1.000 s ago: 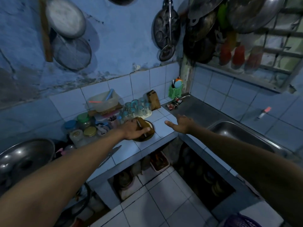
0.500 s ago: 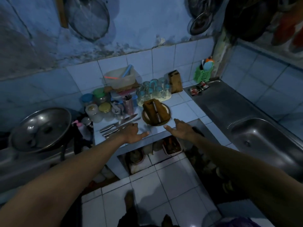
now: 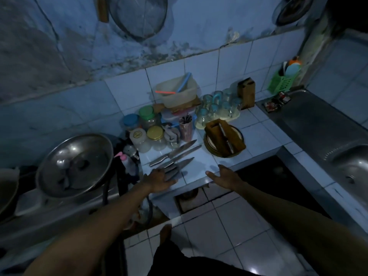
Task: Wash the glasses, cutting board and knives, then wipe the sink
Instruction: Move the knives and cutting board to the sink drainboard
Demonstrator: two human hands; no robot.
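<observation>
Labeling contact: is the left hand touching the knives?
Touching. The head view shows the left hand with its fingers lying on the handles of the nearest knives; no gap shows.

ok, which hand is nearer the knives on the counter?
Left. The left hand is at the knives, fingers touching the handles of the nearest ones. The right hand rests on the counter edge, off to their right, touching none.

White-tiled counter, brown cutting board, green basket, silvery knives.
</observation>
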